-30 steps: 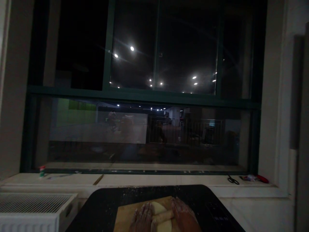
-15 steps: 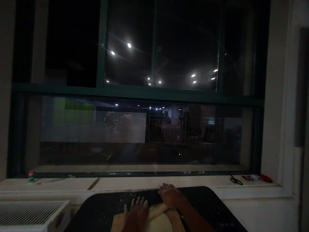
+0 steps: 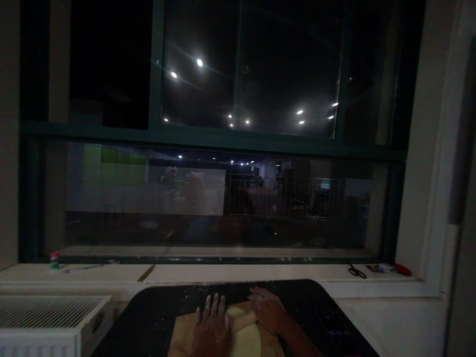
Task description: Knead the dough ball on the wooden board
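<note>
Pale flattened dough (image 3: pixel 248 344) lies on a wooden board (image 3: pixel 181 333), which rests on a black tabletop (image 3: pixel 148 317). Across the dough runs a wooden rolling pin (image 3: pixel 244 322), slightly slanted. My left hand (image 3: pixel 212 329) lies flat over the pin's left end, its floury fingers spread and pointing away from me. Over the right end is my right hand (image 3: pixel 267 308), palm down with fingers stretched out past the pin. Both hands hide the pin's ends.
A white radiator (image 3: pixel 67 322) stands at the left. On the windowsill (image 3: pixel 223 271) are a small red-and-green container (image 3: pixel 54 261), black-handled scissors (image 3: pixel 357 271) and a red item (image 3: pixel 402 269). A dark display panel (image 3: pixel 336 329) is set in the tabletop's right side. Flour specks the far edge.
The view has shifted a little. My hands and the rolling pin have come slightly nearer to me over the board, and more dough shows beyond the pin.
</note>
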`<state>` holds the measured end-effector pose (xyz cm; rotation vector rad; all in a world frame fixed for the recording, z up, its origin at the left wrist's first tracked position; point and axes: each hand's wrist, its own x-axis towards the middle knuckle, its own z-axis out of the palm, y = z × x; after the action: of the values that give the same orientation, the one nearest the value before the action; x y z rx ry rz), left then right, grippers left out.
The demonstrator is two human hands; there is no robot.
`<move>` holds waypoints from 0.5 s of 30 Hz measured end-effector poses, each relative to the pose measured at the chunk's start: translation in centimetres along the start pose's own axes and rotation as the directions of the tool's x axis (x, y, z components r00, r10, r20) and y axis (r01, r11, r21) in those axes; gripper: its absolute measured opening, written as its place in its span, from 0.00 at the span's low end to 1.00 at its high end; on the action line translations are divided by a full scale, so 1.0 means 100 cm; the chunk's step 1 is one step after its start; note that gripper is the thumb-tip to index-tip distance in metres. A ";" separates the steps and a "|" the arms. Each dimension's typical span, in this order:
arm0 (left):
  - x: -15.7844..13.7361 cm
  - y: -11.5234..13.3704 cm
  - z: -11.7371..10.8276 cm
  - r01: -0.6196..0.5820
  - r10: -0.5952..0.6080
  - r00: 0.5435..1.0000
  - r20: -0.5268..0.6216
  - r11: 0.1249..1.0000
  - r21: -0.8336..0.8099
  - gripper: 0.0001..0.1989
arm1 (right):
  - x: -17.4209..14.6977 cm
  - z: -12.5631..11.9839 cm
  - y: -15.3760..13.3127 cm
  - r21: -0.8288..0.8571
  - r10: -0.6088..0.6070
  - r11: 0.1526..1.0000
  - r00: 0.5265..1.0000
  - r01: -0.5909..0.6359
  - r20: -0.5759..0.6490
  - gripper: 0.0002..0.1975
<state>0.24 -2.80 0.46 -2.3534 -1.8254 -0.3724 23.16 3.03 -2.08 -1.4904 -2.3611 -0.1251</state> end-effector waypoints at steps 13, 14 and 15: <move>-0.034 -0.006 0.021 -0.154 0.157 0.987 0.025 0.985 -0.080 0.26 | -0.088 -0.005 -0.024 0.032 0.066 0.997 0.993 -0.063 -0.098 0.23; -0.035 -0.005 0.019 -0.154 0.157 0.987 0.027 0.984 -0.084 0.26 | -0.087 -0.004 -0.024 0.038 0.062 0.998 0.989 -0.057 -0.133 0.22; -0.034 -0.003 0.017 -0.160 0.162 0.986 0.022 0.983 -0.085 0.25 | -0.084 -0.004 -0.023 0.037 0.055 0.998 0.985 -0.049 -0.163 0.21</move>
<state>-0.71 -5.46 -2.11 -2.5532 -1.6458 -0.4036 24.44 -5.34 -4.24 -1.4665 -2.1830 -0.1878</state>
